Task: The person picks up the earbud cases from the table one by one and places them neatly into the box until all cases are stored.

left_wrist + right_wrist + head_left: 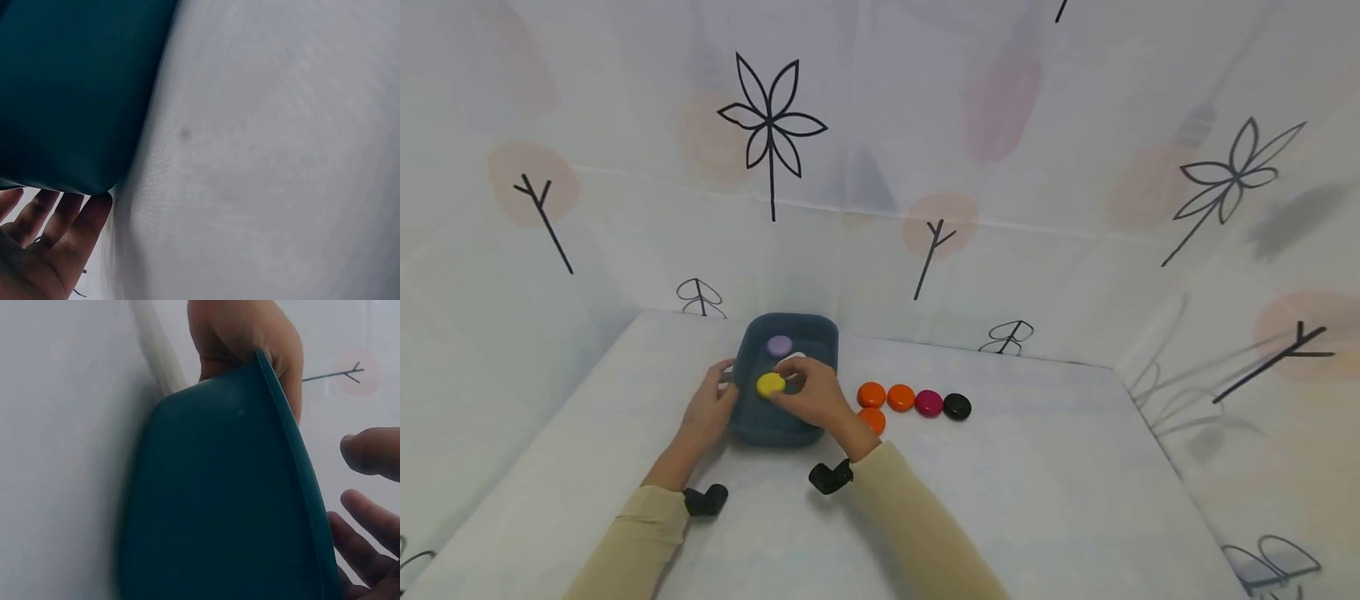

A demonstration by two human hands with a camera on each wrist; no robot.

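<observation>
A dark teal tray (747, 417) lies on the white cloth, partly under my hands. My left hand (706, 408) is at its left side, with straight fingers (87, 225) touching the outer wall in the left wrist view. Over the tray, my right hand (812, 392) pinches a yellow disc (771, 384) between thumb and fingertips. A lilac disc (779, 346) lies in the far part of the tray. Beside it a white piece (792, 357) is mostly hidden by the right hand. The right wrist view shows the right thumb (372, 453) and fingers above the rim, but no disc.
Right of the tray, orange discs (901, 397), a crimson disc (928, 403) and a black disc (957, 407) lie in a row. Another orange disc (872, 420) sits in front, partly behind the right wrist. A patterned cloth backdrop (865, 167) rises behind the table.
</observation>
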